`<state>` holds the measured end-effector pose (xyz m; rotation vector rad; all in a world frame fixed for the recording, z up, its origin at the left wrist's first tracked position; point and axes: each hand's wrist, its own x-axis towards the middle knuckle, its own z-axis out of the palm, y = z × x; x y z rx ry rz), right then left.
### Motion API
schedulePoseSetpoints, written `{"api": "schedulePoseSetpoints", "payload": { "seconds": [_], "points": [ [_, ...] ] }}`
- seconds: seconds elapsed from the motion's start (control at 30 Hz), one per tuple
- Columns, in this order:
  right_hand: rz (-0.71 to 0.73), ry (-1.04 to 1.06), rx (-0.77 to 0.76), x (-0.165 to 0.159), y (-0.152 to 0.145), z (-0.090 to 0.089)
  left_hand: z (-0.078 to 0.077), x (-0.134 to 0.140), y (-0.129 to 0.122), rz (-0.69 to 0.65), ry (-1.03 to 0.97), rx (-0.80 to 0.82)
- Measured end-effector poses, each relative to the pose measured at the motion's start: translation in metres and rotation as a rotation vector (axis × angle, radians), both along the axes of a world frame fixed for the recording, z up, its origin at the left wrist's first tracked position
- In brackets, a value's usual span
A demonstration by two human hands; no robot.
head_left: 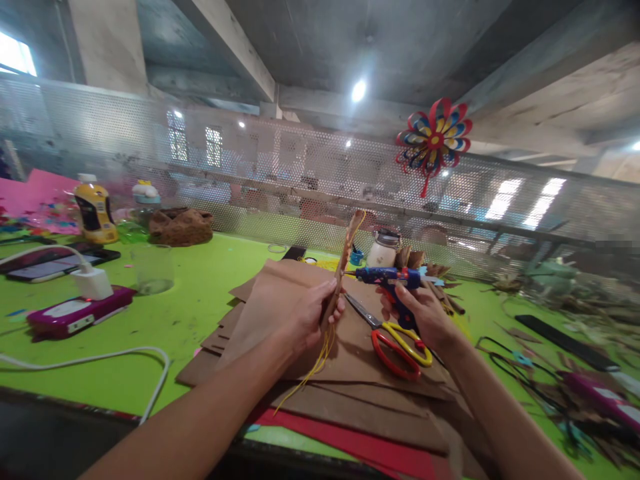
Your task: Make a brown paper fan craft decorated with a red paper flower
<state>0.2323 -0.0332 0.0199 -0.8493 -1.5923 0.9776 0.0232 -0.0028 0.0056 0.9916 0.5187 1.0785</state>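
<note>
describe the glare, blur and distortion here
Head view: the ceiling light flares with a hazy halo; head view: the left forearm looks stretched toward the bottom edge; head view: the scraps at far right look smeared, while the glue gun looks fairly crisp.

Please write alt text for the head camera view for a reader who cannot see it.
A person's left hand holds a brown strip with yellow string; the right hand points a blue glue gun at it. Scissors lie on brown sheets on a green table.
</note>
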Motion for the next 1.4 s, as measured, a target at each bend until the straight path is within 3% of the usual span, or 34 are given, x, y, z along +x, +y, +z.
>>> {"api": "schedulePoseSetpoints", "payload": {
  "seconds": [0.57, 0.93, 1.1, 1.27, 1.4],
  "points": [
    [0.024, 0.007, 0.056, -0.004, -0.001, 0.002, 0.0, 0.001, -0.001, 0.014, 0.027, -0.033],
    [-0.07, -0.137, 0.092, -0.003, -0.003, 0.007, -0.002, -0.001, 0.003, -0.038, 0.004, -0.039],
    [-0.137, -0.344, 0.189, 0.001, -0.003, 0.011, 0.0, -0.002, 0.002, -0.021, -0.011, -0.043],
    [-0.41, -0.702, 0.35, 0.011, 0.01, 0.002, 0.005, -0.002, 0.001, 0.081, 0.037, 0.008],
    [-0.444, -1.017, 0.328, 0.017, 0.019, -0.006, 0.006, -0.001, 0.002, 0.108, 0.055, 0.022]
  ]
}}
